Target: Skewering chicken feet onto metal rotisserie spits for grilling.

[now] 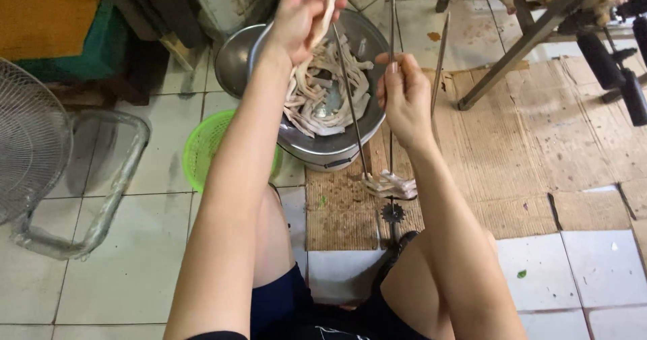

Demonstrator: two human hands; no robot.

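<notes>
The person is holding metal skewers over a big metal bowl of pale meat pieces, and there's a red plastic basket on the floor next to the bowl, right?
Nearly. The head view shows that the basket is green, not red. The rest is right: the left hand lifts a pale piece, the right hand grips the metal skewers, and the metal bowl holds pale meat pieces.

1. A pale chicken foot (328,3) is held raised above the metal basin (367,121); its toes hang down.
2. Thin metal skewers (391,77) are held nearly upright; their lower ends are set near the floor.
3. Pale chicken feet (391,185) are threaded low on the skewers.
</notes>
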